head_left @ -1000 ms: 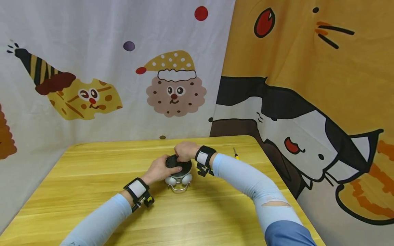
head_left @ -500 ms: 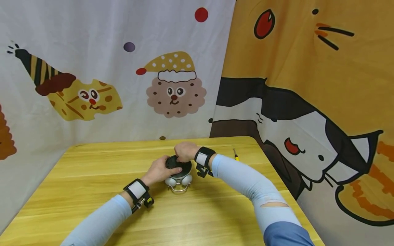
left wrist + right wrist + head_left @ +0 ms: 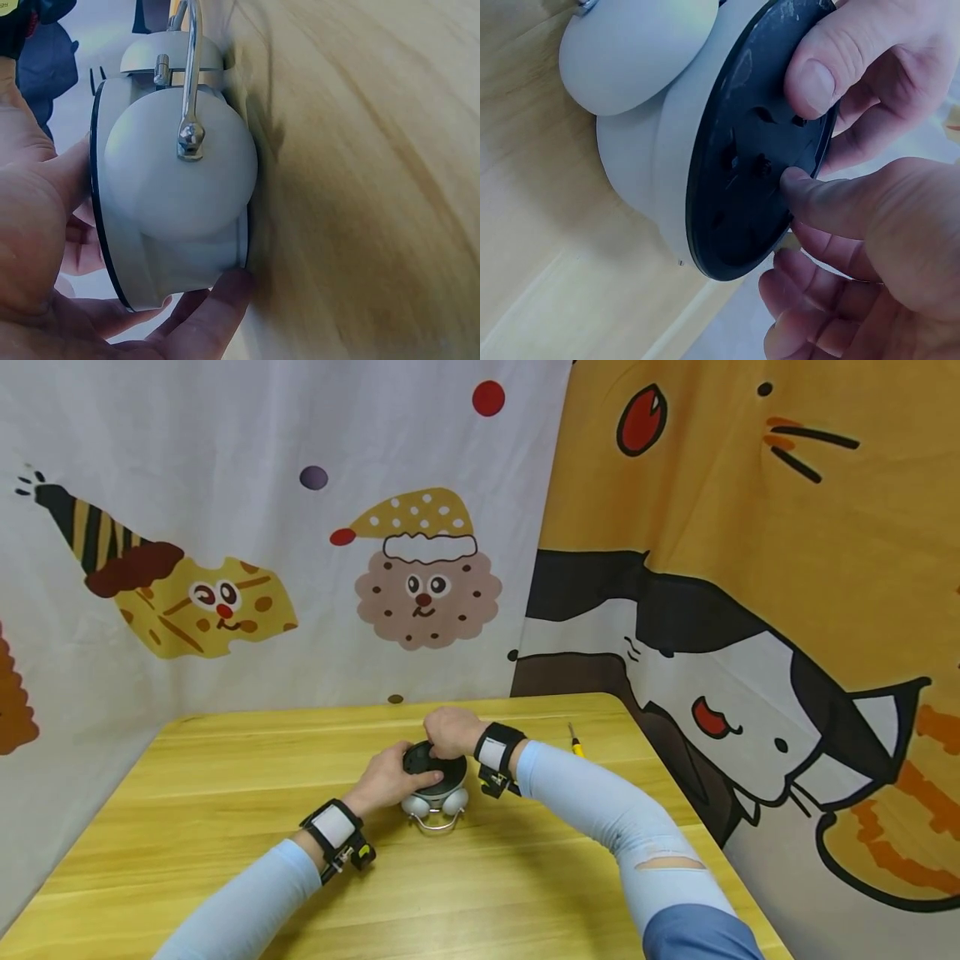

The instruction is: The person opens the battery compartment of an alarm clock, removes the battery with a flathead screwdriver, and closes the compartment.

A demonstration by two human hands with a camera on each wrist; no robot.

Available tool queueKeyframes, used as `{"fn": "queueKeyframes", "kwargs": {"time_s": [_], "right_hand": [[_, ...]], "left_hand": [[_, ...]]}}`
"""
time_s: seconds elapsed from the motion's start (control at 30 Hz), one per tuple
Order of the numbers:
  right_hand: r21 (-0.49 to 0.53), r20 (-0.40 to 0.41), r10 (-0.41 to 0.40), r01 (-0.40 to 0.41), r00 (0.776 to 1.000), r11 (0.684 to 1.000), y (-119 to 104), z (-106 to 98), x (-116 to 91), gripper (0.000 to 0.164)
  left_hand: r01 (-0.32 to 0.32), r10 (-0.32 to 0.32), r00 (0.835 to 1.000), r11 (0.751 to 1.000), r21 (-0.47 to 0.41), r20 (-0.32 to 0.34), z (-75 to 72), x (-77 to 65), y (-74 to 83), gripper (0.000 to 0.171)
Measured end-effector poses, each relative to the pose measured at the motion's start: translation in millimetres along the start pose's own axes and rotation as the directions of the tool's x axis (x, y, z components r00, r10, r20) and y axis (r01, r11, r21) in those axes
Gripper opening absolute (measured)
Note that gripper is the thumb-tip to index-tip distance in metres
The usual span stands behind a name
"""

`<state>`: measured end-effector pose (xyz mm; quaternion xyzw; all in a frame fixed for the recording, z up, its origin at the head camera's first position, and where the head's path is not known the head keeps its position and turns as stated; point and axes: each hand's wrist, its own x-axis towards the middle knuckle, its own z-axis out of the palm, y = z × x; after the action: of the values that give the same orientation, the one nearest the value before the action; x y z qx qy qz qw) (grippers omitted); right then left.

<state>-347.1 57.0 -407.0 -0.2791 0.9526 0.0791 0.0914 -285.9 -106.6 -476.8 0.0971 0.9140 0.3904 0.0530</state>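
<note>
Pointing my way: the metal handle [image 3: 192, 67] and two round bells [image 3: 180, 176], top of the alarm clock [image 3: 422, 762], which lies back-up on the wooden table [image 3: 480, 902], its long axis running away from me.
Clock's look: smooth white body, black back [image 3: 727, 199] with small raised parts.
Left hand [image 3: 384, 779]: holding the clock's side, thumb over the back.
Right hand [image 3: 453, 732]: thumb on the back, fingers curled; I can't tell whether they pinch anything.
Off right: a slim yellow-and-black tool [image 3: 577, 748].
Behind: cartoon-printed cloth [image 3: 247, 418].
</note>
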Motion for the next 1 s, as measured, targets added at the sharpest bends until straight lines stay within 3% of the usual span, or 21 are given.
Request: {"fn": "queueKeyframes", "kwargs": {"time_s": [0.6, 1.0], "right_hand": [[0.101, -0.13, -0.045, 0.058, 0.99, 0.993, 8.3, 1.8, -3.8, 0.015], [0.1, -0.248, -0.123, 0.151, 0.961, 0.983, 13.3, 9.0, -9.1, 0.009]], "left_hand": [[0.015, -0.015, 1.0, 1.0, 0.001, -0.016, -0.8, -0.9, 3.1, 0.074], [0.031, -0.031, 1.0, 0.999, -0.008, -0.005, -0.1, -0.7, 1.7, 0.074]]}}
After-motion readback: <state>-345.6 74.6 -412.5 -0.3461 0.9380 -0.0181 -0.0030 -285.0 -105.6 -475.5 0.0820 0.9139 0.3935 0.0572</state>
